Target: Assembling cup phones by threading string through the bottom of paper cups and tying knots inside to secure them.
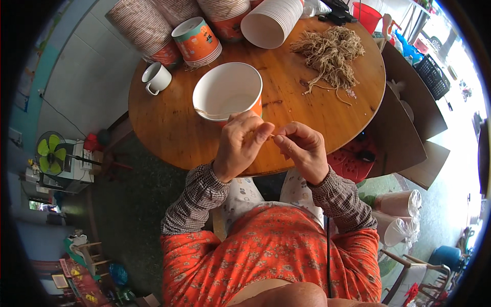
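Note:
A large white paper bucket (227,87) with an orange outside stands on the round wooden table in front of me. Thin tan string (202,111) shows along its near rim and runs toward my hands. My left hand (241,142) is closed just in front of the bucket, thumb up, with the string in its fingers. Close beside it, my right hand (306,151) pinches the string between thumb and forefinger. The fingertips of both hands almost meet above the table's near edge. A loose heap of tan strings (332,56) lies at the far right of the table.
Stacked paper buckets (197,43), several wound with string, line the table's (163,128) far side. A white mug (157,78) stands at the left. Open cardboard boxes (394,133) flank the table's right side, and wrapped bucket stacks (396,203) lie below them.

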`<action>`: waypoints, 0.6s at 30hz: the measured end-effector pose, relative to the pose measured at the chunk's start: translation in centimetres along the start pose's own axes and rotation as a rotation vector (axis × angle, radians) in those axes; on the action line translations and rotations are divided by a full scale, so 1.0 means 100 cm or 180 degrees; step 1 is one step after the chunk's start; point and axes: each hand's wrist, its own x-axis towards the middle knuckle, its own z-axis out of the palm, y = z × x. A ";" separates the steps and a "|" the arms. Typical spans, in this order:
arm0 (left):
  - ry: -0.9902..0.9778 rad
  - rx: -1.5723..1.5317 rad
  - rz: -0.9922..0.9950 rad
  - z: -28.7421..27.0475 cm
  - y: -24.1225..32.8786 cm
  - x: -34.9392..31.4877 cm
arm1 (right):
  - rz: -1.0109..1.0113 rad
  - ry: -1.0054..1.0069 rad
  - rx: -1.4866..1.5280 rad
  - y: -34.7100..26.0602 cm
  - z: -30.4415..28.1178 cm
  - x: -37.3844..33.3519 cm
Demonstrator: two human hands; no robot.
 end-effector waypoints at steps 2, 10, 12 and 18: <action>0.0026 0.0040 -0.0002 0.003 0.005 0.001 | 0.0018 -0.0028 -0.0073 0.001 0.000 0.001; 0.0097 0.0192 0.0142 0.005 0.012 -0.002 | -0.0444 0.0230 -0.0768 0.008 -0.006 0.008; 0.0020 0.0268 0.0161 0.005 0.013 -0.002 | -0.0664 0.0268 -0.0998 0.009 -0.007 0.008; 0.0065 0.0514 0.0238 0.007 0.014 -0.005 | -0.0247 0.0090 -0.0955 -0.003 -0.012 0.011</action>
